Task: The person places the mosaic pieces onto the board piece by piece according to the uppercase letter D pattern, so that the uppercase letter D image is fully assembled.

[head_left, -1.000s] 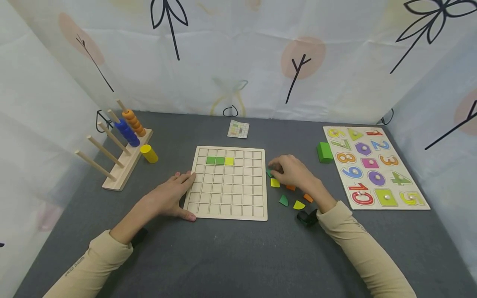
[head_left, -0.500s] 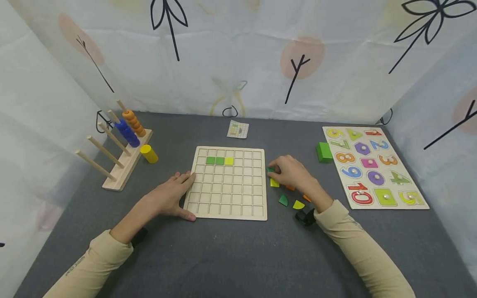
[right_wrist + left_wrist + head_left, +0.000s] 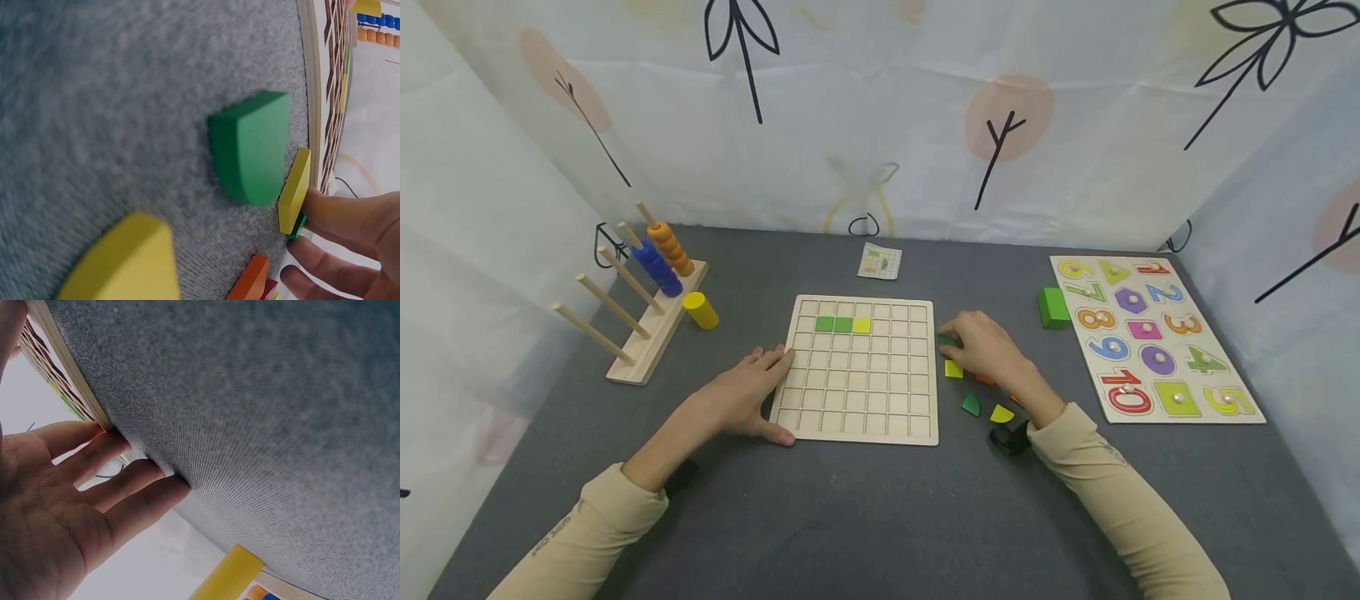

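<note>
A pale wooden grid board (image 3: 854, 392) lies flat in the middle of the head view. Two green squares (image 3: 834, 324) and one yellow square (image 3: 861, 325) sit side by side in its upper cells. My left hand (image 3: 741, 397) rests along the board's left edge, fingers extended and thumb near the front corner. Just right of the board, my right hand (image 3: 988, 346) pinches a dark green piece (image 3: 297, 226), mostly hidden, between thumb and fingers. Near it lie a yellow square (image 3: 953, 369), a green quarter-round piece (image 3: 972, 405), a yellow quarter-round piece (image 3: 1002, 413) and partly covered orange pieces (image 3: 984, 379).
A wooden peg stand (image 3: 651, 333) with blue and orange beads stands at left, beside a yellow cylinder (image 3: 701, 310). Behind the board lies a small printed card (image 3: 879, 261). At right are a green block (image 3: 1053, 307) and a number puzzle board (image 3: 1157, 337).
My right hand has shifted slightly left, its thumb and fingers closing around the dark green piece. The left hand and the board have stayed where they were.
</note>
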`<state>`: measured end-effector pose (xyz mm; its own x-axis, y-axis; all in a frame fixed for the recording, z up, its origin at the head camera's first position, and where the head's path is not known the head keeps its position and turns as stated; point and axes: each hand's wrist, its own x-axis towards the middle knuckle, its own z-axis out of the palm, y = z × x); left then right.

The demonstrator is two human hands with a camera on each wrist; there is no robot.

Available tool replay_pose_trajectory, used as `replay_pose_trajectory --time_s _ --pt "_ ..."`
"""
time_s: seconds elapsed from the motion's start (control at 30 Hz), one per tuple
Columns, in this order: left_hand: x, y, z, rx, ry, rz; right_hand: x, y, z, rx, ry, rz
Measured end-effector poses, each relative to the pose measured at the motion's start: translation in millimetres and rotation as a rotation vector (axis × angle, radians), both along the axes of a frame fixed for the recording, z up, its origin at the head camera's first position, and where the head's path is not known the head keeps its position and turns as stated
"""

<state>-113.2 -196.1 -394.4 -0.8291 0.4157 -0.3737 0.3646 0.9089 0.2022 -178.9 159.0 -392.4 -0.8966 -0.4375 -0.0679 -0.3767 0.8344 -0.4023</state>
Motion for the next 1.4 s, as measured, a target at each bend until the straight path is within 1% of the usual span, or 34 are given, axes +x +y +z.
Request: replay_pose_trajectory --time_s 0.2,0.47,0.6,0.77,0.93,1.0,1.23,1.4 --pt "-0.4 -0.4 -0.8 0.006 0.005 -0.002 1.4 -1.2 0.8 0.009 0.011 -0.007" --pt "1.2 -1.4 -0.2 0.025 0.014 -0.012 3.3 -6.3 6.2 -0.022 0.042 -0.011" --pt "2.1 -1.6 0.3 0.031 0.022 -0.016 4.6 -12.5 9.4 -0.042 0.041 -0.005" --pt "2.1 -1.5 0.4 0.033 0.030 -0.024 3.7 -22.9 13.2 -0.058 0.037 0.004" --pt "1.9 -0.7 1.1 0.033 0.031 -0.028 4.0 -34.1 17.2 -0.049 0.060 0.025" --pt "2.0 -0.5 1.4 0.035 0.030 -0.029 4.1 -38.8 17.7 -0.043 0.076 0.034" --pt "1.9 -1.2 1.7 0.044 0.031 -0.034 3.9 -58.4 18.8 -0.004 0.045 0.025" --pt "2.4 -1.7 2.4 0.048 0.024 -0.030 2.8 -72.7 16.7 0.003 0.061 0.059"
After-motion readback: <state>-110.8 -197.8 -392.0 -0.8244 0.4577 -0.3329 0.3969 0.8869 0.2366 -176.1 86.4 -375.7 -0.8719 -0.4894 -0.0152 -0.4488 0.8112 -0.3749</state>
